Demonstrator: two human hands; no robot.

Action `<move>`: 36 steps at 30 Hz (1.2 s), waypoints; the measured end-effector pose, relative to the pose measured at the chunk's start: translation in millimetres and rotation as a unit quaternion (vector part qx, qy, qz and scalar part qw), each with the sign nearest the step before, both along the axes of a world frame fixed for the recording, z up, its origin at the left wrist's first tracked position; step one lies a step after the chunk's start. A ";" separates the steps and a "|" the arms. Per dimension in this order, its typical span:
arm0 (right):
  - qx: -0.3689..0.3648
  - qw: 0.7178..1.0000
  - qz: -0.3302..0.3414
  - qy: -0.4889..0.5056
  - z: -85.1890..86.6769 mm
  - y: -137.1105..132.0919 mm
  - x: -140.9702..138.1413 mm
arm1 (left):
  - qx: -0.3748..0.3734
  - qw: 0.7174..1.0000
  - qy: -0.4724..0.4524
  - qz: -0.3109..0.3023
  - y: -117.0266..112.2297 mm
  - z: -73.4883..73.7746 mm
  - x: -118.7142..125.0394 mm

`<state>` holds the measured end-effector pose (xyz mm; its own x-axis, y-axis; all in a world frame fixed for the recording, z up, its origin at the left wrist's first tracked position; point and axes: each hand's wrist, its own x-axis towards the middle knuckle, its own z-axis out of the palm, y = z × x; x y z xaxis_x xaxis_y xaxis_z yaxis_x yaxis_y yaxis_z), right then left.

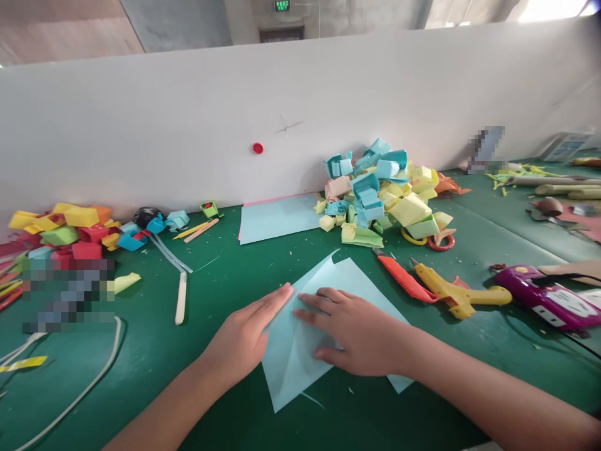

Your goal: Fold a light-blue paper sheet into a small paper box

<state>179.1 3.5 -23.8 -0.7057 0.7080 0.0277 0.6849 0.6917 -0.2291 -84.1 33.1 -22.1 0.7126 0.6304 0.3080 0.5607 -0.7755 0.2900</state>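
A light blue sheet of paper (300,363) lies partly folded on the green table (225,282) in front of me. My left hand (244,341) rests flat on the sheet's left edge, fingers stretched out and pointing right. My right hand (357,332) lies flat on the middle of the sheet, fingers spread and pointing left, pressing the fold down. The two hands' fingertips nearly meet. Neither hand grips anything.
A pile of folded blue and yellow paper boxes (380,194) sits at the back, beside flat blue sheets (277,219). A red cutter (404,279), yellow glue gun (455,291) and purple device (544,297) lie right. More coloured paper boxes (70,232) lie left; a white partition (300,119) stands behind.
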 end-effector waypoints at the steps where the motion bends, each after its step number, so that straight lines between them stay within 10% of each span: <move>1: 0.001 1.000 -0.005 -0.002 -0.2 1.1 -0.4 | 0.015 1.000 -0.007 -0.012 0.5 0.1 -0.4; 14: 0.104 0.975 -0.030 0.192 11.6 -0.2 4.3 | 0.151 0.981 0.045 -0.113 10.2 -1.7 -3.1; 22: 0.083 0.983 0.018 0.165 14.7 11.7 22.3 | 0.032 0.977 0.080 -0.194 -5.4 10.0 2.1; 36: 0.046 0.986 0.062 0.147 2.1 12.6 15.7 | -0.025 0.984 0.120 -0.127 -11.1 21.6 9.7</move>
<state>194.8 16.1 -21.7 -0.7382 0.6018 0.3046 0.5069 0.7929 -0.3381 -74.5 22.0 -0.5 0.8975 0.4330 0.0835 0.4081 -0.8874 0.2145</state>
